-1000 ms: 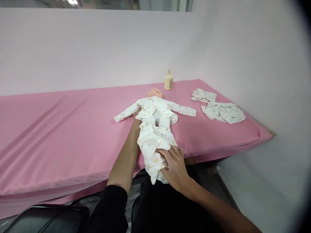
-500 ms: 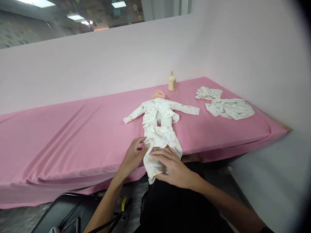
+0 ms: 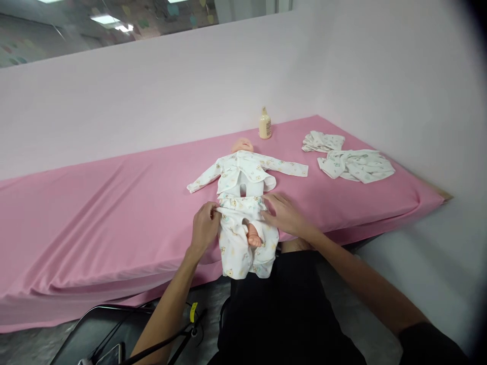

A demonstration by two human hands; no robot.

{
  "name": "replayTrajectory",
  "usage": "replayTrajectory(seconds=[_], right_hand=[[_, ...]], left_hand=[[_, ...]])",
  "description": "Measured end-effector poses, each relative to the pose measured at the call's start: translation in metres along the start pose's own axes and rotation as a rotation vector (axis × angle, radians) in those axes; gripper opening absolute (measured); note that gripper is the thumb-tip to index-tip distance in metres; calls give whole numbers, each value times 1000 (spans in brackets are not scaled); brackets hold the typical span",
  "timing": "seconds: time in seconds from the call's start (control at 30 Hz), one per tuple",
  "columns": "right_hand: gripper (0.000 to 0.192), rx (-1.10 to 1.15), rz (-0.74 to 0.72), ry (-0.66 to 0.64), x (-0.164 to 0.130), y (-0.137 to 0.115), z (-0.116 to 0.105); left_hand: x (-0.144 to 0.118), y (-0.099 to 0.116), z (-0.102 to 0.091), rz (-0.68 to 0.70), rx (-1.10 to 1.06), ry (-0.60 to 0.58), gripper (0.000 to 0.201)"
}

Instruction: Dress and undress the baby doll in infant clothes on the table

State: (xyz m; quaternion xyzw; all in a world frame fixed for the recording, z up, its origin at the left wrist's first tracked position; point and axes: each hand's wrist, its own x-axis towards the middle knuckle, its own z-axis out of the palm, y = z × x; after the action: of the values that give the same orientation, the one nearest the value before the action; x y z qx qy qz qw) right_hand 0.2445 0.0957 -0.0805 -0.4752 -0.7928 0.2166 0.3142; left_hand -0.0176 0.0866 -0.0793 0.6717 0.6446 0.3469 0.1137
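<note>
A baby doll (image 3: 243, 145) lies on its back on the pink-covered table, its head toward the wall. It wears a white patterned baby shirt (image 3: 229, 171), sleeves spread wide and front parted over a white layer. Patterned baby pants (image 3: 232, 243) cover its lower body and hang over the table's front edge. One doll foot (image 3: 253, 236) pokes out through an opening in the middle of the pants. My left hand (image 3: 204, 226) pinches the pants at the left side, just below the waistband. At the opposite side, my right hand (image 3: 285, 215) has its fingers closed on the pants near the waistband.
Behind the doll's head stands a cream pump bottle (image 3: 265, 124). Two crumpled patterned cloths (image 3: 357, 165) lie at the right of the pink tablecloth (image 3: 114, 218). A black chair (image 3: 101, 329) with a phone (image 3: 111, 355) is at lower left, cables beside it.
My right hand has left the lower pants and moved up to the right side of the waist. My left hand has shifted slightly up and left. The doll's foot now shows.
</note>
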Motion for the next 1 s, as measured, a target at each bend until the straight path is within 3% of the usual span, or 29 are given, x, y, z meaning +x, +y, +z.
replayTrajectory(seconds=[0.1, 0.17, 0.23, 0.3, 0.33, 0.4, 0.43, 0.5, 0.6, 0.67, 0.87, 1.0], right_hand=[[37, 48, 57, -75, 16, 5, 3], [38, 109, 66, -105, 20, 8, 4], [35, 168, 63, -87, 16, 9, 4], [30, 200, 60, -35, 5, 5, 4], [28, 202, 67, -10, -2, 2, 4], [26, 187, 90, 10, -16, -8, 5], [27, 172, 98, 7, -23, -14, 6], [28, 122, 101, -4, -31, -27, 9], [28, 1, 88, -5, -33, -41, 17], [29, -46, 83, -6, -28, -44, 21], [28, 12, 75, 154, 7, -26, 17], [23, 172, 51, 102, 32, -6, 3]], left_hand=[[9, -1, -6, -46, 21, -4, 17], [0, 5, -13, -72, 8, 70, 18], [-25, 18, -20, -51, 10, 224, 21], [-59, 34, -22, 75, 67, 343, 17], [-77, 41, -21, 170, 75, 304, 15], [-107, 54, -15, 390, 122, 46, 20], [-118, 57, -10, 408, 166, -41, 23], [-131, 58, 1, 352, 268, -56, 30], [-135, 47, 10, 184, 365, 93, 37], [-136, 37, 10, 102, 365, 109, 36], [-146, 7, 1, -13, 206, -33, 12], [-140, 0, -19, -110, 23, -105, 22]])
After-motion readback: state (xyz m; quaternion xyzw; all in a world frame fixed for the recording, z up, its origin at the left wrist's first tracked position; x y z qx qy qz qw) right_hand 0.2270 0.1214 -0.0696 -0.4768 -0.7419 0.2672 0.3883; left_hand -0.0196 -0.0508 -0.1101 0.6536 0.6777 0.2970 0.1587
